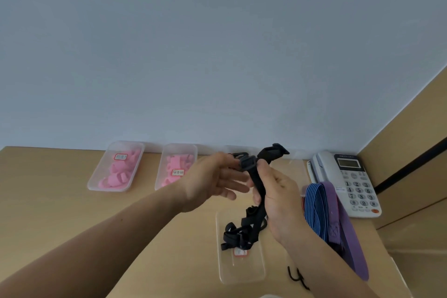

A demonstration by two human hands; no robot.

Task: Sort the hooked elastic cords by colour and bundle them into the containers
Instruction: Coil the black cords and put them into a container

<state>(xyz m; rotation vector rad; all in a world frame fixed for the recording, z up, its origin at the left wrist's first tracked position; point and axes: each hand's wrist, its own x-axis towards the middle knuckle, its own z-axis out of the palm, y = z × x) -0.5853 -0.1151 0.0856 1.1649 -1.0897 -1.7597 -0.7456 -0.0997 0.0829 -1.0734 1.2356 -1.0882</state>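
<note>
My right hand (280,203) grips the black hooked cord (254,176) above the near clear container (239,271); my left hand (212,181), fingers spread, touches its hook. Hanging loops could snag the rim and drag the container.

A white desk telephone (348,184) sits at the right rear of the wooden desk (60,213), near the pale wall (217,43).
</note>
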